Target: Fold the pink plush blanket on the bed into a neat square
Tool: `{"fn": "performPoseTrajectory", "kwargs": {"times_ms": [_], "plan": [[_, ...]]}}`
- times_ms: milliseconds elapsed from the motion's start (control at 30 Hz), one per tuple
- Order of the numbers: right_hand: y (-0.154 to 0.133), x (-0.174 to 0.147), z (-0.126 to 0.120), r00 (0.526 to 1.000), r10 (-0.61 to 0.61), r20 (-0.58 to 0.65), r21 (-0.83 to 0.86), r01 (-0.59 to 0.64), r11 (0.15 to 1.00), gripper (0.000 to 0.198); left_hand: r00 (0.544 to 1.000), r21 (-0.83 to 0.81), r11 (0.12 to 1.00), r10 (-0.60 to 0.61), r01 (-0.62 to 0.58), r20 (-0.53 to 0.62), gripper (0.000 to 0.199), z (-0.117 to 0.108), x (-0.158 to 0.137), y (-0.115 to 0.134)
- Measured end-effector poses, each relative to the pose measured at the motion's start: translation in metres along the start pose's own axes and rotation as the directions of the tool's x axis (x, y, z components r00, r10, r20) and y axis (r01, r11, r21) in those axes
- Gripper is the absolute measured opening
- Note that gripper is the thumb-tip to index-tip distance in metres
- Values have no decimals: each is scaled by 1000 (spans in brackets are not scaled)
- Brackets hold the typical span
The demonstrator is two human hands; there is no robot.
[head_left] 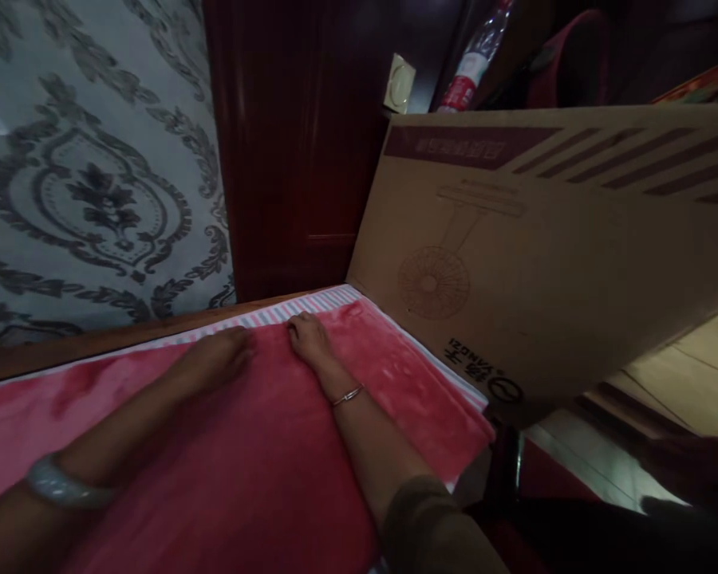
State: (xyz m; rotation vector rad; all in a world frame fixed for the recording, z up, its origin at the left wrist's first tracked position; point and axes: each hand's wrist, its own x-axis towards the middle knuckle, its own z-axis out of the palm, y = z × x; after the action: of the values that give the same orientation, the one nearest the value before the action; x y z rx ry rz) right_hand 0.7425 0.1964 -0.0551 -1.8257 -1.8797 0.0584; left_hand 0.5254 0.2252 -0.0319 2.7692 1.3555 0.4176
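A pink plush blanket (263, 470) is spread in front of me over a striped cloth (326, 299), whose edge shows along the far and right sides. My right hand (311, 339) rests at the blanket's far edge, with its fingers curled onto the fabric. To its left, my left hand (221, 359) lies low over the blanket near the same edge. Motion smears its fingers, so their grip is unclear. A thin bracelet (348, 395) circles the right wrist, and a pale bangle (69, 482) is on the left forearm.
A large cardboard box (550, 263) with a printed fan drawing stands against the right side. Behind it are a plastic bottle (470, 72) and a cream wall switch (400, 84). Patterned wallpaper (101, 183) and a dark red wooden panel (293, 143) border the far side.
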Motion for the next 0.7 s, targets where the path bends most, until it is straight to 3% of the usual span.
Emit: {"fn": "performPoseTrajectory", "kwargs": {"times_ms": [100, 200, 333, 467, 567, 700], "plan": [[6, 5, -10, 995, 43, -86, 22, -41, 999, 34, 995, 93, 996, -23, 14, 93, 63, 28, 4, 23], [27, 10, -26, 968, 205, -142, -18, -209, 978, 41, 990, 131, 990, -69, 52, 125, 68, 40, -1, 22], [65, 4, -40, 916, 402, 6, -100, -399, 911, 51, 987, 123, 991, -66, 48, 147, 70, 40, -2, 13], [83, -5, -37, 888, 429, 164, -97, -418, 903, 65, 980, 151, 982, -138, 116, 146, 75, 34, 1, 5], [80, -5, -34, 887, 433, 161, -97, -422, 901, 64, 969, 141, 969, -218, 201, 118, 77, 28, 1, -2], [78, -4, -43, 892, 424, 155, -93, -414, 905, 64, 962, 133, 966, -238, 221, 131, 80, 21, -1, -5]]}}
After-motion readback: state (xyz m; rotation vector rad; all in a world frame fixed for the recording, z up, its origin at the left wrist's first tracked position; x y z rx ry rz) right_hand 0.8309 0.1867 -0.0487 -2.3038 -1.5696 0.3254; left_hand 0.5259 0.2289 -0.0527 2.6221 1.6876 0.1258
